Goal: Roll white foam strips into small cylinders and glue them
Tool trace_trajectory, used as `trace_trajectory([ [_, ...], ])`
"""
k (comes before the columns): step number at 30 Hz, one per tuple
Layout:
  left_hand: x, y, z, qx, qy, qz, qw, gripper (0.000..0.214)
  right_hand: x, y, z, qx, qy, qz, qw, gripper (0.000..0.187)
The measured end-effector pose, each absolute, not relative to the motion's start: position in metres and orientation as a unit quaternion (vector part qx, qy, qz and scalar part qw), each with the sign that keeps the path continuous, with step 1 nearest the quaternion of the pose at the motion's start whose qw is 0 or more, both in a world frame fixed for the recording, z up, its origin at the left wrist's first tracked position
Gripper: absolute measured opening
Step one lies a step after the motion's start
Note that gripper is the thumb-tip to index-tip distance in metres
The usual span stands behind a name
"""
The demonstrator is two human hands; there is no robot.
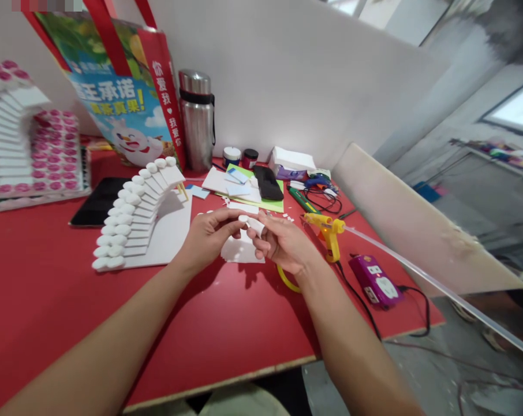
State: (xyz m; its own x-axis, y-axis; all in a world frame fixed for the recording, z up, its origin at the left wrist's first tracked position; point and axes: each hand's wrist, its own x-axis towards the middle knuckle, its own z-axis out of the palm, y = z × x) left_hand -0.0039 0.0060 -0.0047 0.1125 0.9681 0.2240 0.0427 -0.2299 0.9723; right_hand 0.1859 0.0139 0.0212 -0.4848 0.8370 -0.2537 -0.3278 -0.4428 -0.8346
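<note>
Close together over the middle of the table, both hands work at small white pieces. My left hand is closed, with a small white oval piece at its thumb and fingertips. The curled fingers of my right hand hold another white piece, right beside the first; whether the two are joined I cannot tell. Beneath the hands lies a white sheet with small scraps around it. To the left stands a curved white model staircase, its outer edge lined with white ovals.
A yellow glue gun with a long clear glue stick lies at the right, near a purple power strip and its cables. Behind stand a steel flask and a carrier bag. A pink-and-white model is far left.
</note>
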Motion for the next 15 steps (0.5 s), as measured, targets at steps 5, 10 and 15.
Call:
trace_trajectory([
  [5, -0.0037, 0.0063, -0.0032, 0.582, 0.420, 0.523, 0.460, 0.021, 0.1883, 0.0111, 0.0263, -0.345, -0.400, 0.761, 0.377, 0.029],
  [10, -0.0036, 0.0067, -0.0033, 0.565, 0.417, 0.531, 0.474, 0.021, 0.1896, 0.0101, 0.0264, -0.361, -0.455, 0.720, 0.380, 0.027],
  [15, -0.0040, 0.0072, -0.0053, 0.558, 0.421, 0.529, 0.481, 0.023, 0.1842, 0.0061, 0.0259, -0.403, -0.519, 0.641, 0.397, 0.028],
])
